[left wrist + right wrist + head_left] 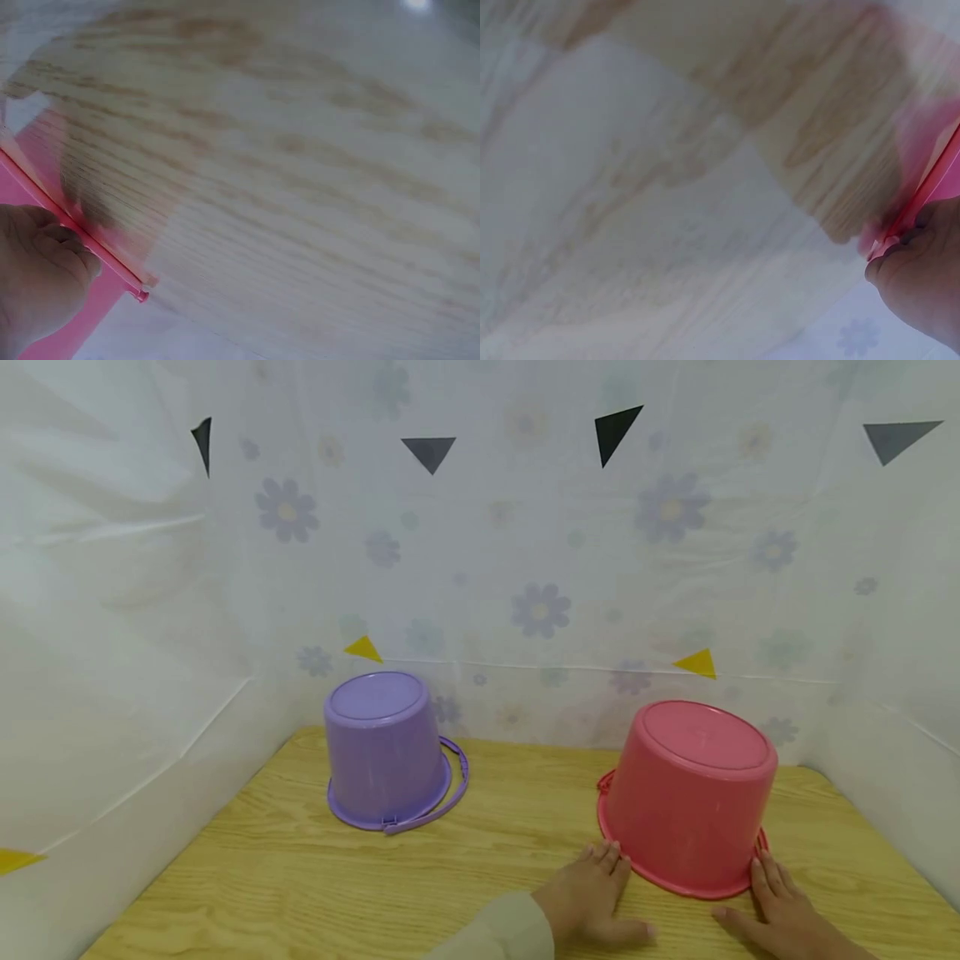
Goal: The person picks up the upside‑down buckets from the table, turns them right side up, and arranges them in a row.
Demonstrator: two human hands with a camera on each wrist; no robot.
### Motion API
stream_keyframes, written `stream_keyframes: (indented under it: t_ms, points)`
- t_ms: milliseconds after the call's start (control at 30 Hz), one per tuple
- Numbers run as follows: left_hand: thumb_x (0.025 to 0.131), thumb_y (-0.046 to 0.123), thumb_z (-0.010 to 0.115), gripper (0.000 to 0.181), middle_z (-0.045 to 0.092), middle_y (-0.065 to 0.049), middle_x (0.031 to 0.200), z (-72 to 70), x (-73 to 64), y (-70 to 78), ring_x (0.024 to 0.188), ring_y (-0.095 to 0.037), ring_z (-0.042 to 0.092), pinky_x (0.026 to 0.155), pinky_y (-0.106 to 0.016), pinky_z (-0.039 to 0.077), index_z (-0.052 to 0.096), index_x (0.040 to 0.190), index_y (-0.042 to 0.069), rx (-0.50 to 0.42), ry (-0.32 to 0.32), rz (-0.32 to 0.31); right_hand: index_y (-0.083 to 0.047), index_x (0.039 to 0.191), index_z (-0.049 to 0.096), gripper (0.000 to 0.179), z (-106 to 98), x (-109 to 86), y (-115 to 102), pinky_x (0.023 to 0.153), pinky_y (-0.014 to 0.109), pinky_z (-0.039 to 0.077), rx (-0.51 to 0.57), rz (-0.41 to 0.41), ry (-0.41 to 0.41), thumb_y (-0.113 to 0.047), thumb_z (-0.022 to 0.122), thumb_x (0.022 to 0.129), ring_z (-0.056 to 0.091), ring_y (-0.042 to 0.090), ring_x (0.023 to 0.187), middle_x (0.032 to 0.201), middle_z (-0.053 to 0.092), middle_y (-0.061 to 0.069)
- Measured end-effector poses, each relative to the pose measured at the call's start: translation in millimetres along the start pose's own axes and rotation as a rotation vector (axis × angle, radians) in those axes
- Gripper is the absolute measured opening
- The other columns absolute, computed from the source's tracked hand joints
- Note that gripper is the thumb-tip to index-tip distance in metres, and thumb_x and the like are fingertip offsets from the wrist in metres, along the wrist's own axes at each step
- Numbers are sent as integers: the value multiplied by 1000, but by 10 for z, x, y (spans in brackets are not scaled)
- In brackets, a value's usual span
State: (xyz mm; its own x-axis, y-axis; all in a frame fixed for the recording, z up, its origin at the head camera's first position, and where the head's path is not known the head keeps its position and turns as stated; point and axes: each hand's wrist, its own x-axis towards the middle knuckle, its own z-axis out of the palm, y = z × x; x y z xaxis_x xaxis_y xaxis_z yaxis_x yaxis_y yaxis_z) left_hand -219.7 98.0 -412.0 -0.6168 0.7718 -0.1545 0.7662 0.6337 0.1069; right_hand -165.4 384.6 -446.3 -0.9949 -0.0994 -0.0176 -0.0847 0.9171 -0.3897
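Observation:
A red bucket stands upside down on the right part of the wooden table, its rim on the tabletop and its handle mostly hidden behind it. At the near left of that rim, my left hand lies with extended fingertips touching the edge and the thumb spread away. My right hand is at the near right of the rim, fingers stretched out against it, thumb apart. Both wrist views show the rim right at the fingers of the left hand and of the right hand.
To the left, a purple bucket is also upside down, with its purple handle lying on the table. White sheeting with flower prints and triangle stickers encloses the back and sides.

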Motion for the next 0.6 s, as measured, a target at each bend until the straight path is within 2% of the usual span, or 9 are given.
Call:
stream_keyframes:
  t_ms: [233,333,467,600]
  points:
    - [86,71,30,80,14,6,155,2,-2,15,143,-6,10,116,-21,17,17,149,22,-22,-29,-8,26,134,1,92,-6,2,18,86,78,21,21,1,-16,-41,48,93,-4,67,123,138,0,50]
    - [86,71,29,81,15,6,155,8,-11,11,143,-7,10,115,-20,18,16,149,22,-17,-20,6,27,134,1,92,-5,-6,18,86,78,20,30,-2,-16,-41,48,93,-6,67,123,138,-1,50]
    - [87,70,28,82,17,1,155,11,-30,-17,143,-9,12,115,-19,18,18,149,17,7,2,13,28,133,6,91,10,-13,27,86,78,22,11,-6,-24,-40,50,92,-1,69,121,137,3,51]
    - [87,70,26,83,18,-2,155,-1,0,-65,144,-12,14,115,-20,18,19,148,14,45,21,-10,29,132,5,93,65,-37,53,87,79,19,37,15,-96,-41,50,92,-5,71,119,136,-4,52]
